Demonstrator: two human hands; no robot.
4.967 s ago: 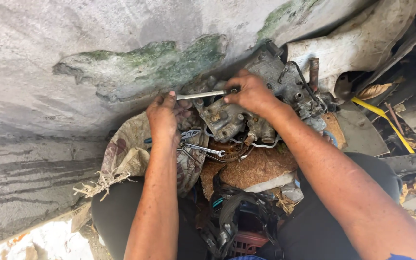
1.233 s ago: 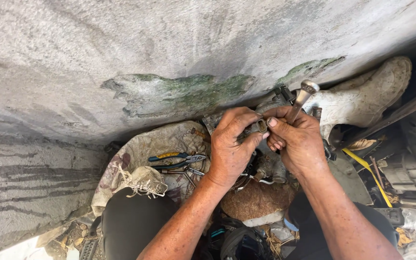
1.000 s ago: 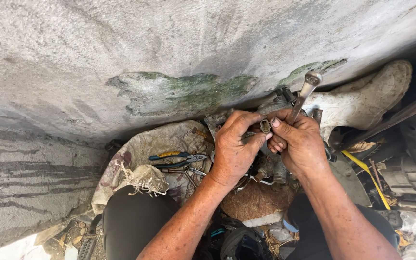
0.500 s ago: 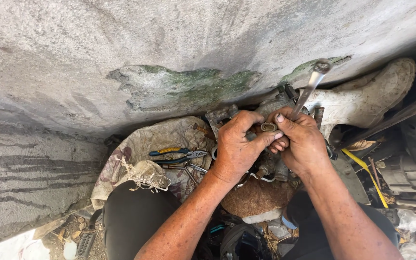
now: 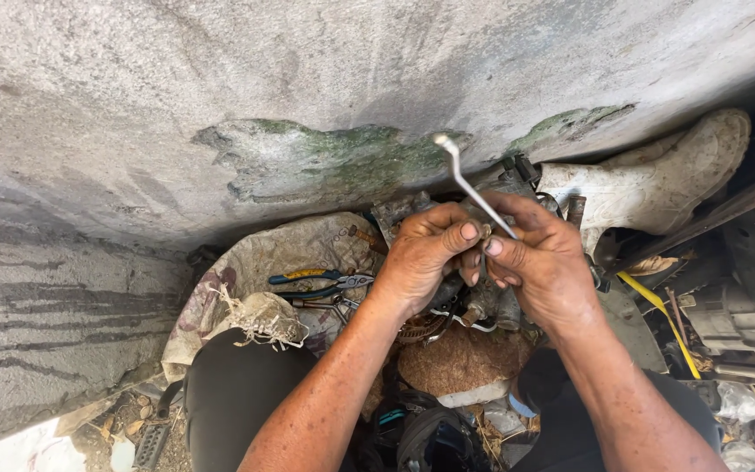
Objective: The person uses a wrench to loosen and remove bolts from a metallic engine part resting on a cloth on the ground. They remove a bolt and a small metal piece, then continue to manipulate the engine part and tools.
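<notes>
My right hand [image 5: 542,262] grips a thin silver wrench [image 5: 465,179] whose shaft slants up and to the left, its far end over the concrete wall. My left hand [image 5: 425,252] pinches a small greasy part [image 5: 482,234] right at the wrench's lower end, fingertips touching those of the right hand. Below both hands sits a dirty metal engine part [image 5: 482,301], mostly hidden by them. A pair of blue-and-yellow pliers [image 5: 316,280] lies on a printed sack [image 5: 264,262] to the left of my left hand.
A stained concrete wall [image 5: 308,96] fills the upper view. A white rubber boot [image 5: 657,179] lies at the right. Scrap parts, a yellow strap [image 5: 657,310] and clutter crowd the right side. My dark-trousered knees [image 5: 233,393] are below, with a brown stone [image 5: 460,358] between them.
The wrench has swung from pointing up and right to slanting up and left. Both hands stay together over the engine part.
</notes>
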